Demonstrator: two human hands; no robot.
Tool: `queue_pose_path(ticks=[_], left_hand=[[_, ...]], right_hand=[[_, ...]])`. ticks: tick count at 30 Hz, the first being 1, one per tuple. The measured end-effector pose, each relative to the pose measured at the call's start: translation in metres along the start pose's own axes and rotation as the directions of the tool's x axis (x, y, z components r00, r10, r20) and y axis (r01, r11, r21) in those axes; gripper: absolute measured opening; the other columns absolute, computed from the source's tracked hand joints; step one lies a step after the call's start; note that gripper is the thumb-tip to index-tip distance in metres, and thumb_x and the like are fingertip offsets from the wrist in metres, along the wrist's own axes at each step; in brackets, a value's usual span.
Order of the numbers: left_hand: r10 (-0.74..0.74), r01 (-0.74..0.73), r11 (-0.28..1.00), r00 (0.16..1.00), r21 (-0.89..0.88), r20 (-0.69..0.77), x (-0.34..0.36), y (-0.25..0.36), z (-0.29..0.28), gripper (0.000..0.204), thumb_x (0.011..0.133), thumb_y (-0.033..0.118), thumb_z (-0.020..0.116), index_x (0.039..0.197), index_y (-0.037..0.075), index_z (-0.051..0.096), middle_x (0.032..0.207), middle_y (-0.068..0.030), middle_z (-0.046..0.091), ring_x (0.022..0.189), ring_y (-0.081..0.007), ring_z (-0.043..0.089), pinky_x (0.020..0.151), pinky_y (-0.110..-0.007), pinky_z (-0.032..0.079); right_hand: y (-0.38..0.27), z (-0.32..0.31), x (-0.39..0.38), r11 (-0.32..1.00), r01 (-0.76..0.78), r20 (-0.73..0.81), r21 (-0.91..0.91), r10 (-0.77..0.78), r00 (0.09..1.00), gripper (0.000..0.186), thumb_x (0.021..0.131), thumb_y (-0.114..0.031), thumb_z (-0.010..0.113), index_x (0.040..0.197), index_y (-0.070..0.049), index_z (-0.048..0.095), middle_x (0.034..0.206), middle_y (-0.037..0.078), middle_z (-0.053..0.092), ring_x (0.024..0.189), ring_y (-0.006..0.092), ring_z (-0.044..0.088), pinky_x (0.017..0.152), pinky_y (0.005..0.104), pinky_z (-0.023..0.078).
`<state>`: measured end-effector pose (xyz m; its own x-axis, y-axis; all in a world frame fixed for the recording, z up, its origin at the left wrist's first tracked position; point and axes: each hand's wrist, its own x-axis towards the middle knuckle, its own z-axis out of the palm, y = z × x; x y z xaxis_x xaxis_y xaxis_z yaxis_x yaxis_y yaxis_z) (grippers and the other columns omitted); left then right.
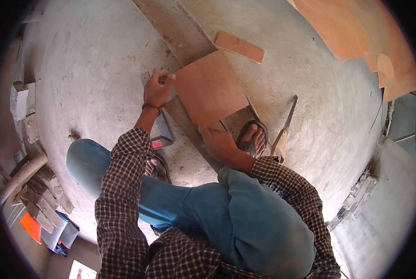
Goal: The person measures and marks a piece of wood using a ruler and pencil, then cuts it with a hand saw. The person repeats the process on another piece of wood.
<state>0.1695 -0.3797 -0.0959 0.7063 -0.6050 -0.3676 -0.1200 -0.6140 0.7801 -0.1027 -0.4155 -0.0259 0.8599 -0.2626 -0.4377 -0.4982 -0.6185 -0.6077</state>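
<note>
A square brown plywood board [212, 88] rests over a long channel-shaped plank [173, 28] on the floor. My left hand [156, 93] is beside the board's left corner, fingers curled in toward the thumb; whatever they may hold is too small to make out. At the board's near edge, my right hand [219, 144] grips it, thumb toward the top face and the other fingers mostly hidden. Below my left wrist lies a metal try square [163, 128], partly covered by my arm. A small pink-red piece [157, 143] sits at its lower end.
A handsaw [284, 132] with a wooden handle lies right of my sandalled foot [253, 138]. A narrow plywood strip [240, 46] lies beyond the board. Large plywood sheets [342, 28] stand at the far right. Wood pieces [38, 200] and a curved log [24, 176] are piled on the left.
</note>
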Motion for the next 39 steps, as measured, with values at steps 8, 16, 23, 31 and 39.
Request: queue_pose_path(ticks=[8, 16, 23, 31, 39], left_hand=[[-0.067, 0.072, 0.985, 0.997, -0.154, 0.036, 0.015, 0.023, 0.002, 0.025, 0.094, 0.023, 0.075, 0.104, 0.0, 0.077, 0.079, -0.0031, 0.071, 0.056, -0.0077, 0.056, 0.049, -0.029, 0.044], [-0.173, 0.168, 0.977, 0.984, -0.135, -0.031, 0.035, 0.076, 0.049, 0.018, 0.095, 0.022, 0.074, 0.101, 0.005, 0.076, 0.074, -0.0043, 0.07, 0.058, -0.0131, 0.061, 0.049, -0.031, 0.046], [0.493, -0.313, 0.607, 0.869, 0.73, -0.037, 0.039, 0.077, 0.058, 0.036, 0.093, 0.037, 0.069, 0.113, 0.007, 0.074, 0.105, -0.0158, 0.073, 0.101, -0.0324, 0.069, 0.097, -0.045, 0.049], [0.204, -0.408, 0.822, 0.863, 0.398, 0.463, 0.097, 0.085, 0.067, 0.052, 0.095, 0.032, 0.065, 0.14, 0.006, 0.059, 0.12, -0.0204, 0.071, 0.114, -0.0377, 0.066, 0.101, -0.047, 0.049], [0.117, -0.184, 0.914, 0.973, 0.362, 0.199, 0.135, 0.092, 0.072, 0.041, 0.097, 0.038, 0.058, 0.125, 0.008, 0.067, 0.103, -0.0175, 0.075, 0.094, -0.0343, 0.073, 0.09, -0.049, 0.054]], right_hand=[[0.02, -0.045, -0.047, 0.974, -0.184, -0.386, 0.134, 0.222, 0.895, 0.031, 0.087, -0.015, 0.077, 0.112, -0.006, 0.063, 0.098, 0.017, 0.068, 0.089, 0.0358, 0.069, 0.077, 0.0471, 0.056], [0.115, -0.022, -0.189, 0.913, -0.402, -0.55, 0.063, 0.368, 0.75, 0.043, 0.087, -0.007, 0.075, 0.125, -0.004, 0.058, 0.113, 0.021, 0.058, 0.108, 0.0423, 0.058, 0.094, 0.0495, 0.048], [0.129, 0.007, -0.203, 0.863, -0.44, -0.527, 0.248, 0.501, 0.686, 0.05, 0.089, -0.007, 0.073, 0.134, -0.003, 0.052, 0.114, 0.021, 0.06, 0.102, 0.039, 0.062, 0.087, 0.049, 0.05], [0.128, -0.002, -0.192, 0.866, -0.465, -0.659, 0.184, 0.46, 0.595, 0.038, 0.096, -0.009, 0.064, 0.132, -0.001, 0.053, 0.104, 0.021, 0.063, 0.089, 0.0366, 0.065, 0.081, 0.0457, 0.054], [0.127, -0.063, -0.179, 0.859, -0.461, -0.882, 0.223, 0.379, 0.279, 0.04, 0.107, -0.036, 0.06, 0.129, -0.002, 0.057, 0.088, 0.01, 0.058, 0.071, 0.0225, 0.055, 0.064, 0.0379, 0.048]])
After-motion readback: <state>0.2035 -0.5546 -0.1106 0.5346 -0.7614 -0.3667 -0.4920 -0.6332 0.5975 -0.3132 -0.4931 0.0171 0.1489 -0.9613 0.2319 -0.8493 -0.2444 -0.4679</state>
